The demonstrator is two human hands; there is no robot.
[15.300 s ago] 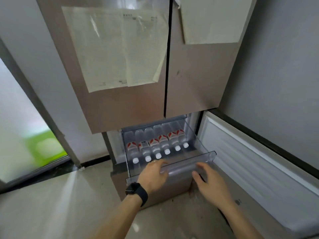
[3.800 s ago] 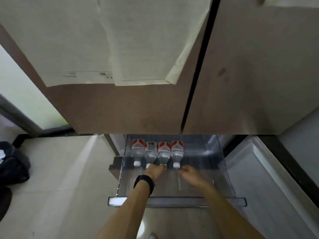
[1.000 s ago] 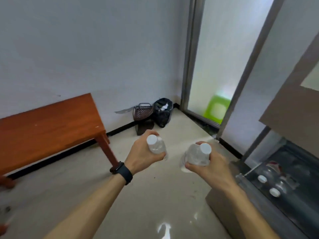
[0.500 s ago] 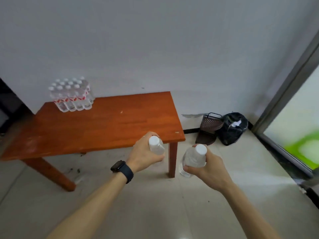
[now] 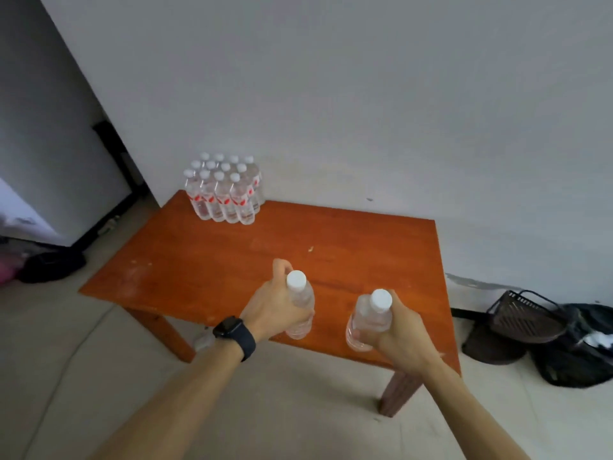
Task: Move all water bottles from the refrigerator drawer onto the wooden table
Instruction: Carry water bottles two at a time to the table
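**Water bottles held above the near table edge**

Two clear plastic water bottles with white caps are carried upright, one in each fist. Far left on the orange-brown wooden table [image 5: 205, 260], a shrink-wrapped pack of red-labelled bottles [image 5: 224, 190] is stood against the wall. The left hand [image 5: 277, 305], a dark watch at its wrist, is closed around the left bottle [image 5: 300, 308]; the right hand [image 5: 396, 333] is wrapped round the right bottle [image 5: 370, 318]. Both long axes are kept vertical, bases over the near edge, though contact with the wood cannot be judged. Bare tabletop lies straight ahead and below, equally near either hand. A dark wire basket [image 5: 520, 318] sits on the floor at right; its contents cannot be made out.
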